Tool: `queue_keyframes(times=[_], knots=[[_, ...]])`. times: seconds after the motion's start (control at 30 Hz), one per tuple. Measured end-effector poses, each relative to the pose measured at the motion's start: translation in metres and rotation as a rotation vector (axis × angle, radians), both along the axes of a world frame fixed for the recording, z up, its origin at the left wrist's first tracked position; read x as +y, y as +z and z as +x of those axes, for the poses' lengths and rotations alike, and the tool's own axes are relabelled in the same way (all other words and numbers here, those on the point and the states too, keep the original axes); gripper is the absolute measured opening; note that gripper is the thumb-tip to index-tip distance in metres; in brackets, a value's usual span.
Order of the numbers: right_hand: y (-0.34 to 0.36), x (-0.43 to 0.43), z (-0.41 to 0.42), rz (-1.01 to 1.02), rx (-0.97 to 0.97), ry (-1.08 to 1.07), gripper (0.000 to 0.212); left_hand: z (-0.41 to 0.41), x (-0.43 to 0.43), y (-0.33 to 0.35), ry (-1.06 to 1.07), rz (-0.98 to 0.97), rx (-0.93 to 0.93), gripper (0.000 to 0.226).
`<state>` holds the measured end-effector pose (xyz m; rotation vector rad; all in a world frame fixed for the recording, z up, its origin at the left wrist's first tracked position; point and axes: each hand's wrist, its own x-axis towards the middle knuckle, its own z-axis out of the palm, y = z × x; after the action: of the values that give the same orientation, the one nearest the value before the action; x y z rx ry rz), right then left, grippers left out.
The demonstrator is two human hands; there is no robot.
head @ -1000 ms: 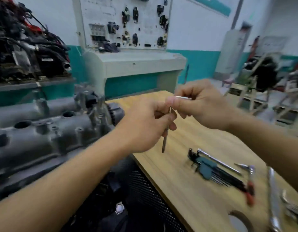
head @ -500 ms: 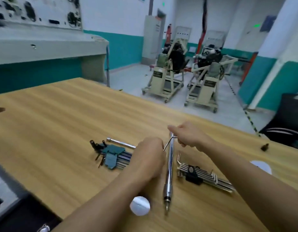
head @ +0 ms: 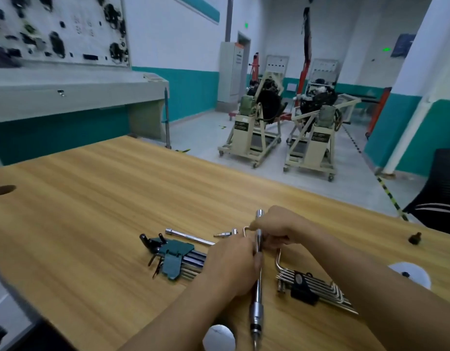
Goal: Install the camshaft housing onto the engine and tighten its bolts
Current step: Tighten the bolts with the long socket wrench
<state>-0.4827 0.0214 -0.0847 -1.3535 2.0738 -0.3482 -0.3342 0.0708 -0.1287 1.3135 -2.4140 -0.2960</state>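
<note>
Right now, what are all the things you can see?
table: one, light wood, foreground
long wrench: one, silver, in the left hand
loose hex key: one, silver, in the right hand
green-holder hex key set: one, dark, left of the hands
black-holder hex key set: one, silver, right of the wrench
extension bar: one, silver, behind the green-holder set
discs: two, white, on the table
engine stands: two, cream, floor behind the table
left hand: one, grips the long wrench
right hand: one, pinches the loose hex key
</note>
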Motion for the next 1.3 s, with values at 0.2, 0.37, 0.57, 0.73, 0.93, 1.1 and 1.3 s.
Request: queue_keyframes(times=[0.2,0.37,0.57,0.73,0.93,1.1,1.3], knots=[[-0.004,0.005,0.011,-0.090,-0.050,-0.077,0.017,-0.003,0.017,0.009,0.058,0.033,-0.053,0.038],[0.051,0.020,0.014,-0.367,-0.164,-0.068,0.024,0.008,0.024,0.044,0.113,0.307,0.263,0.027],[0.173,0.036,0.107,-0.779,-0.485,0.235,0.032,0.099,0.041,0.155,0.119,0.287,0.716,0.015],[0.248,0.067,0.244,-0.719,-1.062,0.662,0.029,0.224,0.094,0.244,0.213,0.018,0.785,0.013],[0.262,0.102,0.373,-0.658,-1.263,1.126,0.021,0.344,0.162,0.269,0.410,-0.189,0.702,0.014],[0.266,0.120,0.428,-0.811,-1.205,1.249,0.022,0.389,0.175,0.262,0.448,-0.277,0.811,0.011],[0.250,0.104,0.435,-0.897,-1.109,1.222,0.024,0.397,0.147,0.241,0.421,-0.285,0.911,0.012]])
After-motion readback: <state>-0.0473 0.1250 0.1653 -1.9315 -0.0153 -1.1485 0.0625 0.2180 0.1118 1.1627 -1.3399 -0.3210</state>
